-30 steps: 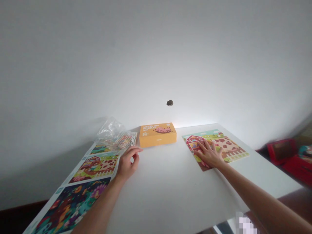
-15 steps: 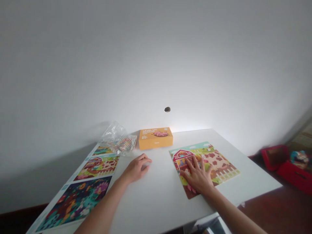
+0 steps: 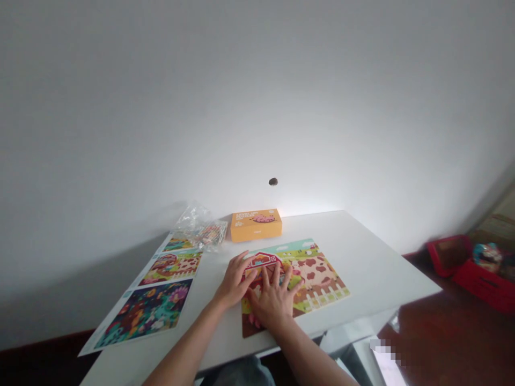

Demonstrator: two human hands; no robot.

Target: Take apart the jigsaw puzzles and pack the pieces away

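A farm-scene jigsaw puzzle (image 3: 317, 273) with a red barn, a spotted cow and a fence lies flat on the white table. My right hand (image 3: 274, 300) rests on its left half, palm down with the fingers spread. At the puzzle's left edge is my left hand (image 3: 234, 281), its fingers stretched over the barn and touching or nearly touching the surface. Both hands hide part of the barn and the area below it. Neither hand grips anything.
Behind the puzzle stands a yellow puzzle box (image 3: 256, 228). Left of it lies a clear plastic bag (image 3: 209, 233) with puzzle pieces. A printed picture sheet (image 3: 145, 311) runs along the table's left side. Red containers (image 3: 483, 284) sit at the far right, beyond the white table (image 3: 386, 273).
The puzzle has slid left across the table with my right hand on it. My left hand has moved from the bare tabletop onto the puzzle's left edge.
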